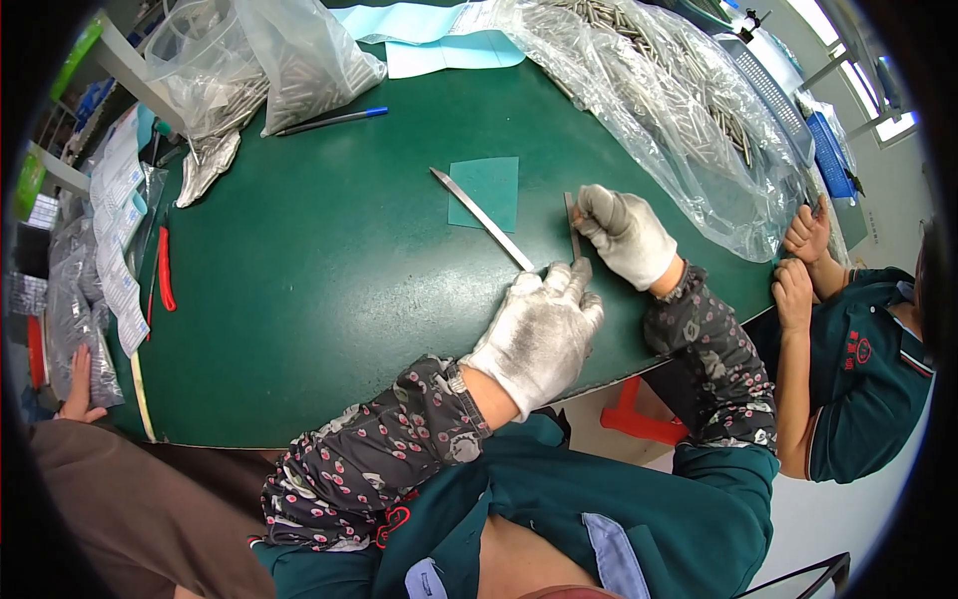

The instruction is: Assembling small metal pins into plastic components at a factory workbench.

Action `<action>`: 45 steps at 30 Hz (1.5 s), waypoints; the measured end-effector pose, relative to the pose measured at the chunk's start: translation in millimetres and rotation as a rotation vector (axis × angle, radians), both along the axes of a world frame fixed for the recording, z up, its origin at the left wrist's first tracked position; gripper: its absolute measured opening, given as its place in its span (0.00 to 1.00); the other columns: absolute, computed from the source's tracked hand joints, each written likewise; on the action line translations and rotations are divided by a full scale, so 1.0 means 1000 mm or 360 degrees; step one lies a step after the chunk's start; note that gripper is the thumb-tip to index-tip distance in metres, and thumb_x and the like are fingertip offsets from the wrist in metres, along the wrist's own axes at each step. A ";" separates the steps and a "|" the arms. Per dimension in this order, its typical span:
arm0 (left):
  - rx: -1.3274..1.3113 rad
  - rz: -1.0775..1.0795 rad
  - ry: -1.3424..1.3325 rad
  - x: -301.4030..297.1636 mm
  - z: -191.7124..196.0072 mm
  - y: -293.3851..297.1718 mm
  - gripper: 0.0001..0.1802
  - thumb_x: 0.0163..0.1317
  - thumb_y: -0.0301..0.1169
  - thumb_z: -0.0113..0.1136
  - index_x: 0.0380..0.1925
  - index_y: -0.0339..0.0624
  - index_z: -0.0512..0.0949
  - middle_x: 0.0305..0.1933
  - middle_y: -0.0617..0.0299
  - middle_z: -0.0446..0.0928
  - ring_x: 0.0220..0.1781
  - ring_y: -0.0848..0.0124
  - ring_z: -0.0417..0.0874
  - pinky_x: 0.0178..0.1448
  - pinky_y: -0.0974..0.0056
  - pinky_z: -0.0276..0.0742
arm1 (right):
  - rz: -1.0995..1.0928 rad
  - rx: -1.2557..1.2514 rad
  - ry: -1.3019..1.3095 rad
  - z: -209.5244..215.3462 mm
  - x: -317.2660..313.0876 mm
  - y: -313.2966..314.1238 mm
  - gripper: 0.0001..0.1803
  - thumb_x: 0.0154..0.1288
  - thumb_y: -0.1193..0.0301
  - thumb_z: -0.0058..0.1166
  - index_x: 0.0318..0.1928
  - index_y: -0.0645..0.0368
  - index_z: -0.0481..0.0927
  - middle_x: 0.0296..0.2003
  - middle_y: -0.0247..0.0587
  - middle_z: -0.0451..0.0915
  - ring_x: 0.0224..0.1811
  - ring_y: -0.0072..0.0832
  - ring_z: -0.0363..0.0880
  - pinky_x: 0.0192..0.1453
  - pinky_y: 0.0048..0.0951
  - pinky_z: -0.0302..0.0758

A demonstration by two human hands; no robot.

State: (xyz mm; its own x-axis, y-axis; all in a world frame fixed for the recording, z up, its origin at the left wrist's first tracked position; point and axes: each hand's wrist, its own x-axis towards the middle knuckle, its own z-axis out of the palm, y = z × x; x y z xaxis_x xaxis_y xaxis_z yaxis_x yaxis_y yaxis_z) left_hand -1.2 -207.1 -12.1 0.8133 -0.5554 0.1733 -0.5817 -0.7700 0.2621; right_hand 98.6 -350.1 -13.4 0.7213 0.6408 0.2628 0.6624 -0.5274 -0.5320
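My left hand (539,334), in a smudged white glove, is over the green table. Its fingers are closed at the lower end of a thin, dark metal strip (572,222). My right hand (627,236), gloved too, is a closed pinch at the strip's right side, near its upper part; whatever is in that pinch is hidden. A flat, silvery metal bar with a slanted, pointed tip (481,218) lies on the table, its near end reaching my left fingertips. Under the bar's far part is a square green sheet (499,190).
Clear bags of metal pins (689,110) spread across the far right; more bagged pins (314,85) stand far left, by a blue-capped pen (334,122). Red-handled pliers (166,270) lie left. A co-worker's hands (798,265) rest at the right edge; another person's hand (80,389) is left.
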 end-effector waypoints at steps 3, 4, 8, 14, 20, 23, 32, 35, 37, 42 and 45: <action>0.0039 0.0019 -0.0075 -0.003 0.008 -0.001 0.19 0.41 0.37 0.56 0.35 0.42 0.73 0.51 0.54 0.66 0.49 0.65 0.68 0.45 0.61 0.66 | 0.0097 0.0033 0.0198 0.008 -0.009 -0.005 0.05 0.53 0.74 0.48 0.28 0.58 0.65 0.22 0.41 0.72 0.26 0.39 0.73 0.28 0.32 0.68; 0.0021 0.0005 -0.0060 -0.002 0.006 -0.001 0.19 0.42 0.37 0.56 0.35 0.42 0.73 0.51 0.54 0.66 0.49 0.65 0.68 0.45 0.61 0.66 | 0.0021 0.0023 0.0217 0.007 -0.007 -0.004 0.05 0.53 0.74 0.48 0.27 0.58 0.65 0.22 0.41 0.73 0.26 0.39 0.73 0.28 0.31 0.69; 0.0061 0.0015 -0.0051 -0.002 0.004 0.001 0.19 0.42 0.37 0.56 0.36 0.42 0.73 0.51 0.54 0.66 0.49 0.65 0.68 0.45 0.61 0.66 | 0.0039 -0.0001 0.0208 0.007 -0.007 0.001 0.05 0.53 0.75 0.47 0.27 0.58 0.65 0.20 0.40 0.72 0.25 0.38 0.73 0.28 0.32 0.69; 0.0034 0.0011 -0.0012 0.000 0.006 -0.002 0.20 0.42 0.38 0.57 0.37 0.42 0.72 0.52 0.54 0.65 0.49 0.65 0.68 0.45 0.61 0.66 | -0.0080 0.0187 0.0172 -0.002 0.010 -0.001 0.04 0.56 0.74 0.47 0.29 0.60 0.67 0.21 0.39 0.72 0.25 0.31 0.73 0.30 0.26 0.68; -0.0035 -0.0011 0.0034 0.002 0.015 0.003 0.20 0.42 0.36 0.58 0.37 0.42 0.72 0.52 0.54 0.65 0.47 0.65 0.70 0.46 0.60 0.67 | -0.0301 0.0886 0.0590 0.027 0.002 -0.001 0.04 0.57 0.75 0.48 0.32 0.62 0.70 0.26 0.29 0.70 0.31 0.15 0.67 0.36 0.16 0.65; -0.0346 -0.0041 -0.0050 -0.001 0.027 0.009 0.20 0.42 0.36 0.58 0.36 0.41 0.71 0.52 0.54 0.65 0.45 0.64 0.71 0.46 0.59 0.67 | -0.0363 0.0909 0.0553 0.040 -0.005 0.012 0.05 0.55 0.75 0.48 0.33 0.63 0.72 0.26 0.29 0.72 0.29 0.14 0.68 0.36 0.15 0.66; -0.2962 0.0154 0.1137 0.015 0.040 0.081 0.15 0.60 0.36 0.46 0.45 0.40 0.69 0.44 0.63 0.71 0.47 0.74 0.70 0.50 0.68 0.67 | 0.0061 0.1001 -0.0252 0.065 -0.045 0.103 0.08 0.50 0.79 0.50 0.33 0.59 0.73 0.27 0.40 0.74 0.27 0.33 0.75 0.30 0.25 0.72; -0.3230 0.0023 0.0947 0.015 0.038 0.100 0.13 0.59 0.33 0.47 0.43 0.41 0.70 0.44 0.62 0.71 0.47 0.73 0.71 0.53 0.66 0.66 | 0.0069 0.0948 -0.0543 0.061 -0.052 0.128 0.09 0.51 0.81 0.51 0.35 0.60 0.75 0.29 0.41 0.75 0.29 0.29 0.76 0.33 0.25 0.72; -0.3268 0.0001 0.0947 0.018 0.033 0.120 0.11 0.58 0.30 0.48 0.41 0.41 0.71 0.45 0.61 0.71 0.46 0.72 0.71 0.54 0.64 0.66 | 0.0073 0.0893 -0.0474 0.057 -0.054 0.140 0.11 0.50 0.80 0.51 0.37 0.59 0.74 0.28 0.40 0.75 0.28 0.28 0.75 0.33 0.24 0.72; -0.2587 0.0381 0.0294 0.022 0.011 0.162 0.06 0.58 0.30 0.50 0.35 0.43 0.72 0.43 0.61 0.73 0.40 0.74 0.74 0.39 0.71 0.70 | -0.0421 0.0564 0.0529 0.052 -0.058 0.159 0.16 0.51 0.70 0.47 0.43 0.55 0.67 0.30 0.43 0.75 0.34 0.38 0.75 0.35 0.33 0.71; -0.2298 0.0538 0.0217 0.027 -0.008 0.167 0.07 0.58 0.31 0.51 0.35 0.41 0.70 0.39 0.63 0.75 0.34 0.77 0.75 0.34 0.76 0.70 | -0.0337 0.0519 0.0600 -0.002 -0.033 0.161 0.15 0.50 0.71 0.44 0.42 0.57 0.67 0.31 0.45 0.75 0.35 0.40 0.75 0.37 0.32 0.70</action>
